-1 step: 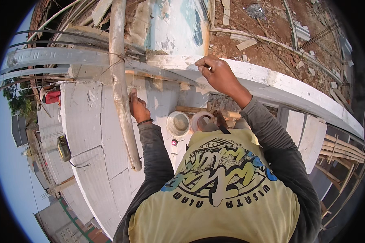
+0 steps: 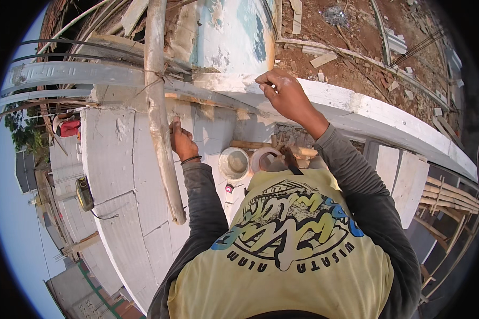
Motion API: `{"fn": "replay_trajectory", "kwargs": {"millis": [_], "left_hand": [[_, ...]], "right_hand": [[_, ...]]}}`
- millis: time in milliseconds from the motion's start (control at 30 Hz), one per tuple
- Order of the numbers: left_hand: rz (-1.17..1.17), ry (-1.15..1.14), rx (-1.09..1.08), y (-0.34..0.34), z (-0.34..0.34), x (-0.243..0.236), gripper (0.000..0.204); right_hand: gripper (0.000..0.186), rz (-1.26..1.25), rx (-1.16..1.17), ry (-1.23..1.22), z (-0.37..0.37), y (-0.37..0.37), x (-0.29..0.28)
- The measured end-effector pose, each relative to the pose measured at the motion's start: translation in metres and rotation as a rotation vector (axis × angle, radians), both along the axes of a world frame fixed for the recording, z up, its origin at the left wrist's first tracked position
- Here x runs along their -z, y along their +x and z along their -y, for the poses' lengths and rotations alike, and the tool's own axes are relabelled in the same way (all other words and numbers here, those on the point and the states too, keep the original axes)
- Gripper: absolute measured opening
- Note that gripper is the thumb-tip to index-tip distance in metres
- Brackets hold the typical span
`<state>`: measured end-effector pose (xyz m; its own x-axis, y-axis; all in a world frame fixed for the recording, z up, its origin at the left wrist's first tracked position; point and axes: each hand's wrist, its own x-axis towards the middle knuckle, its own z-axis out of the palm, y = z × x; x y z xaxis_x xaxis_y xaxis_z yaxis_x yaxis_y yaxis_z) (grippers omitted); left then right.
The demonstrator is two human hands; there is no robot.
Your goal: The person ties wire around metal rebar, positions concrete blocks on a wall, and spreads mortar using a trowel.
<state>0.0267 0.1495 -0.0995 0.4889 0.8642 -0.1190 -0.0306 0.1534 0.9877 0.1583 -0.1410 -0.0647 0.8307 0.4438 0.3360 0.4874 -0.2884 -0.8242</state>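
A pale wooden pole [image 2: 159, 133] runs from the top of the view down over white blockwork [image 2: 115, 159]. Just right of the pole is my left hand [image 2: 182, 139], its fingers curled, with a thin line rising near it; what it holds is unclear. My right hand [image 2: 287, 101] is at the white ledge [image 2: 338, 94], forefinger and thumb drawn together; anything between them is too small to tell. Below and between both hands stand a white bucket [image 2: 233, 162] and a pinkish round container [image 2: 261, 156]. A small pink-and-black object [image 2: 228, 188] lies below the bucket.
A person in red [image 2: 69, 126] is at the far left. A yellow tool [image 2: 84, 193] with a cord rests on the blocks. Metal channels [image 2: 74, 74] cross behind the pole. Rubble-strewn ground [image 2: 346, 48] lies beyond the ledge, and a bamboo frame [image 2: 447, 199] stands at the right.
My right hand has shifted very slightly up and to the left along the ledge. My left hand is in much the same place.
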Motion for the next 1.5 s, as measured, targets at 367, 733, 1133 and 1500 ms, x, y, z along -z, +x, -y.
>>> {"fn": "replay_trajectory", "kwargs": {"millis": [367, 733, 1133, 1500], "left_hand": [[0.020, -0.046, -0.071, 0.001, 0.005, 0.011, 0.011], [-0.050, -0.033, 0.016, -0.004, -0.007, 0.018, 0.011], [-0.101, -0.019, -0.005, -0.001, -0.018, 0.038, 0.009], [-0.042, -0.089, -0.130, 0.013, -0.003, 0.021, 0.011]], "right_hand": [[0.029, -0.005, -0.370, -0.538, -0.094, 0.062, 0.018], [0.025, -0.101, -0.335, -0.392, -0.188, 0.077, 0.018], [0.029, -0.107, -0.296, -0.329, -0.214, 0.080, 0.029], [0.026, 0.000, -0.338, -0.336, -0.225, 0.086, 0.045]]}}
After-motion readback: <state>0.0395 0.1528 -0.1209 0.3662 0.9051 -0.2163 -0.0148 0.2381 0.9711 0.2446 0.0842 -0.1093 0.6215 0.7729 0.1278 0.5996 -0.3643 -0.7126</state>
